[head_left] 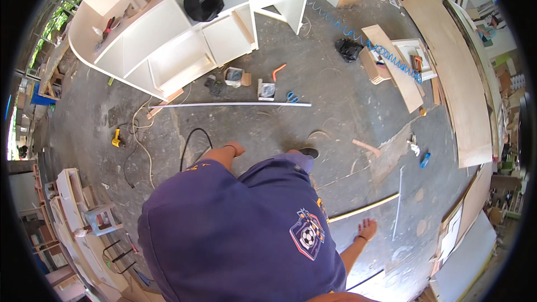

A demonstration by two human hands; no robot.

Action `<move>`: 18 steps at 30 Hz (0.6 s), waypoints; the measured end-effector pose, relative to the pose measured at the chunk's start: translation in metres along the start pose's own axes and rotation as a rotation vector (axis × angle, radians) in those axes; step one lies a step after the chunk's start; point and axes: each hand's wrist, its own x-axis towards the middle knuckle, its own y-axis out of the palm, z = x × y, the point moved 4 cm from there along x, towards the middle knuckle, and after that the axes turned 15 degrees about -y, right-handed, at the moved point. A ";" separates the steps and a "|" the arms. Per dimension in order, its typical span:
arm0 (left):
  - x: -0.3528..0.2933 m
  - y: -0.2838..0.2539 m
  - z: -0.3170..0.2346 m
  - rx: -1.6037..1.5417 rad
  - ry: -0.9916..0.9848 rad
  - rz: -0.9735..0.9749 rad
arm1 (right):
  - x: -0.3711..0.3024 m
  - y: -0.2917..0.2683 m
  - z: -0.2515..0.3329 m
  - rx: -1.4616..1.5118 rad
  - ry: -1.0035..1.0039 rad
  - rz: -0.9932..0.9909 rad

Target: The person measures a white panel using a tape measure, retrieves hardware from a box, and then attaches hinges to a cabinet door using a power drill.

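My left hand (236, 148) hangs low over the grey floor, in front of my dark blue shirt. Its fingers are too small and turned away to read, and I make out nothing in it. A black cord (194, 131) loops up beside that wrist. Out to the right, my right hand (367, 228) is open with its fingers spread, a dark band at the wrist. It is over a pale grey surface, close to a long yellowish strip (364, 208). A thin white strip (398, 204) lies to its right.
Ahead stands a white cabinet (168, 53) with open compartments. Before it lie a long white strip (235, 104), small boxes (267, 89) and blue scissors (292, 97). A yellow drill (116, 138) rests at left. Wooden boards (456, 78) and a coiled blue hose (391, 59) are at right.
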 end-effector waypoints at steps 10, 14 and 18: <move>-0.107 -0.177 -0.513 0.049 0.819 -0.243 | 0.025 -0.031 -0.164 -0.853 -0.053 0.646; -0.102 -0.175 -0.628 0.263 1.300 -0.623 | 0.041 -0.063 -0.149 -0.788 0.186 0.455; -0.068 -0.109 -0.698 0.190 0.535 -0.050 | 0.048 -0.100 -0.170 -0.829 0.234 0.321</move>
